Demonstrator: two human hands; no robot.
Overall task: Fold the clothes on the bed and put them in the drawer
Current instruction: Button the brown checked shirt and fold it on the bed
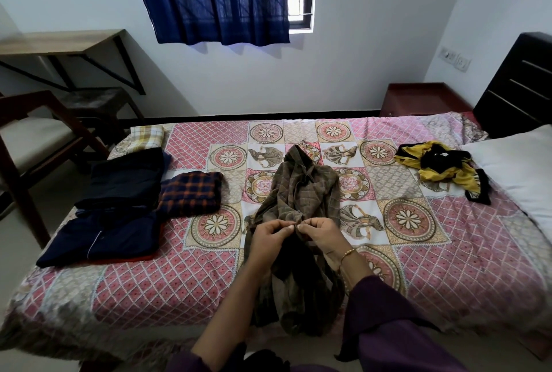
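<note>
Purple sleeves [397, 338] fill the view's bottom edge at 6 o'clock, forearms reaching over the near edge of the bed [143, 291]. Both hands meet at centre: the left hand [266, 235] and right hand [320, 232] pinch the same spot on a brown checked shirt [301, 192], fingertips nearly touching, perhaps at a button, though it is too small to tell. This shirt lies crumpled, stretching from 12 o'clock of the hands down over the near edge at 6. Bare bedspread flanks it on both sides. At 9 o'clock sits a folded plaid shirt [191, 193], touching a dark navy stack [119, 207] near the bed's left edge. At 2 o'clock a yellow-black heap [445, 171] lies unfolded beside the pillow [519, 174]. A chair [33, 138] stands off the left edge.
</note>
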